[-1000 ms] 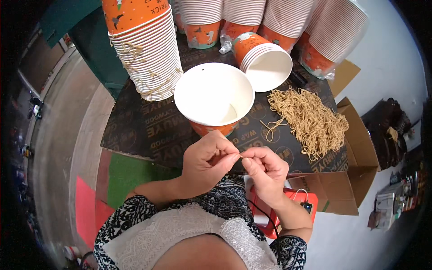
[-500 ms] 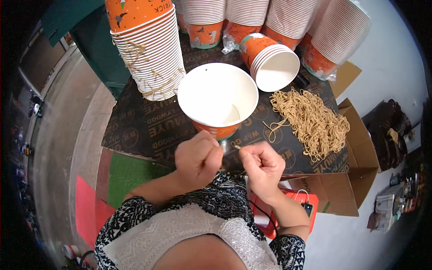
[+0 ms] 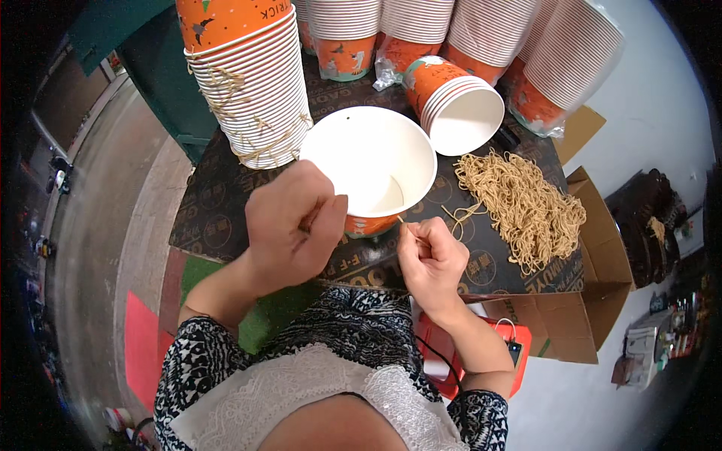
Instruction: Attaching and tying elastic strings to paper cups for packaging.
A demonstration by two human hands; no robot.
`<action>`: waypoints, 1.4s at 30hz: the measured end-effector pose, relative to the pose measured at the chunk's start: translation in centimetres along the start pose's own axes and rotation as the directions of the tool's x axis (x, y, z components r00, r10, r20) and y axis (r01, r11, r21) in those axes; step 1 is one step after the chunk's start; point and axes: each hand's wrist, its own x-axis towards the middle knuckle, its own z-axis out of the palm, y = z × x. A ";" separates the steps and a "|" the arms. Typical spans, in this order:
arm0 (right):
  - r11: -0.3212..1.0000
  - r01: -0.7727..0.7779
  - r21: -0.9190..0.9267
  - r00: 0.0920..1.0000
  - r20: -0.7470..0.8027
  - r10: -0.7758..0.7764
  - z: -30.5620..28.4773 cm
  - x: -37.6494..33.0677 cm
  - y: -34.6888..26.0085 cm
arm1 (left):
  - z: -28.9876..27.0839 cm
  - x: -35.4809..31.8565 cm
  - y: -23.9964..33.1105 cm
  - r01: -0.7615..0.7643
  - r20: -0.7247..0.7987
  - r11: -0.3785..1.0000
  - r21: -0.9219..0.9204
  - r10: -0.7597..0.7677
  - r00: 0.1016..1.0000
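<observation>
A paper bucket (image 3: 416, 154), orange outside and white inside, stands upright in front of me near the table's front edge. My left hand (image 3: 292, 225) is raised at its near left rim, fingers curled closed; whatever they pinch is hidden. Lower, close by the bucket's near right side, my right hand (image 3: 435, 259) pinches a tan cord, whose short end (image 3: 401, 219) sticks up past the thumb and forefinger. A loose heap of tan cords (image 3: 523, 210) lies to the right, with a few strands trailing toward my right hand.
A tall stack of buckets (image 3: 256, 113) with cords on its rims stands at left. Several nested buckets (image 3: 444, 86) lie sideways behind the upright one. Plastic-wrapped stacks (image 3: 342, 37) line the back. An open cardboard box (image 3: 602, 255) sits beside the dark table (image 3: 218, 218).
My left hand has risen and moved left, away from my right hand, up to the bucket's rim. My right hand has shifted slightly left and up.
</observation>
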 end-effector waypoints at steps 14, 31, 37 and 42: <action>1.000 0.008 0.008 1.000 -0.011 -0.008 1.0 0.4 0.3 | 2.1 7.4 -5.9 0.210 0.885 0.971 -0.112 0.001 0.466; 0.996 -0.077 -0.037 0.990 0.117 0.081 -0.2 0.6 0.0 | 2.8 6.8 -5.4 0.303 0.874 0.952 -0.043 -0.111 0.473; 0.982 -0.184 0.047 0.957 0.235 0.168 -1.2 -0.3 -0.5 | 2.1 6.0 -3.5 0.607 0.786 0.781 -0.143 -0.283 0.550; 0.991 -0.127 0.037 0.968 0.221 0.116 -1.5 0.2 -1.2 | 2.7 6.0 -3.3 0.850 0.841 0.449 -0.277 -0.315 0.441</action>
